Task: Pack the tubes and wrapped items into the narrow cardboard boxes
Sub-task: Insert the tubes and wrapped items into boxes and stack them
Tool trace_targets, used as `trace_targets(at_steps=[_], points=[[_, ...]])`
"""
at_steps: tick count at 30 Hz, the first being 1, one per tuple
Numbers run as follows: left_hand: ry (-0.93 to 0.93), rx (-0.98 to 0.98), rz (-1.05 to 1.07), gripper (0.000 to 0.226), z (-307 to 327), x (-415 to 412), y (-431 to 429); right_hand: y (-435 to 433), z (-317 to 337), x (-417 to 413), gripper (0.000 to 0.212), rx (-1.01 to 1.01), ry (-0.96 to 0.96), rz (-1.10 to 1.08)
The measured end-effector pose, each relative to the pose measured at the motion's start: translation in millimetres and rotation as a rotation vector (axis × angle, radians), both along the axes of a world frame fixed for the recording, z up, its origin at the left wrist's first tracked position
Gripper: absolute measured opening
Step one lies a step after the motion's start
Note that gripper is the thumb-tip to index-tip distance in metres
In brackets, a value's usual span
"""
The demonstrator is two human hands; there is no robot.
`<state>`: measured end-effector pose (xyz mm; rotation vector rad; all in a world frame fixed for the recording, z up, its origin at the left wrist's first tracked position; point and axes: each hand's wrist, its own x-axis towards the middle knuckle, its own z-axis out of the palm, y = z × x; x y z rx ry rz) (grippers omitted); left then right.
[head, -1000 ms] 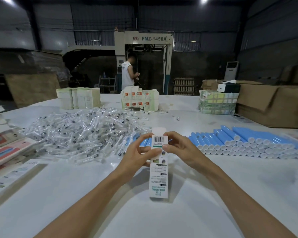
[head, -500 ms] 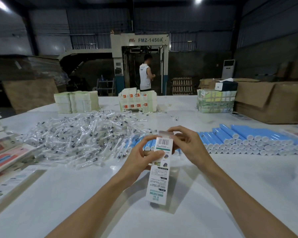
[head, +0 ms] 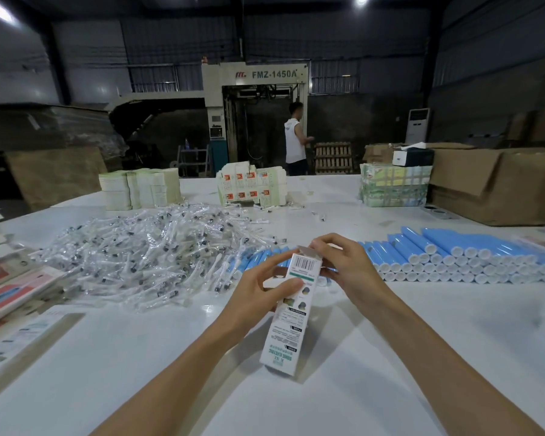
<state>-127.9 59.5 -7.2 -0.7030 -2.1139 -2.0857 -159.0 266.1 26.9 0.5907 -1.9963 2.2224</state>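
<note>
While tilted in hands [head: 258, 291] [head: 348, 267], box [head: 284, 335] just before tube row [head: 453, 258]

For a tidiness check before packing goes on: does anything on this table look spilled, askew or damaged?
The wrapped items lie in a loose, sprawling heap, with a few strays behind it near the uneven carton stack. The blue tubes lie in tidy rows. The held box looks undamaged.

Your right hand [head: 346, 269] covers the far end of the narrow box [head: 291, 325], so its contents can't be told. At nine o'clock, flat cartons [head: 7, 291] run off the edge.
</note>
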Motion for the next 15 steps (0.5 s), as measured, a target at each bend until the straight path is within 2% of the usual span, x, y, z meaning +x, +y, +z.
trace_targets(at_steps=[4,15], points=[[0.017,0.005,0.034,0.056,1.6,1.7,0.5,-1.8,0.6,0.7,0.014,-0.080,-0.088,0.024],[0.027,0.018,0.024,0.059,2.9,6.3,0.8,0.1,0.0,-2.8,0.009,-0.040,-0.082,0.025]])
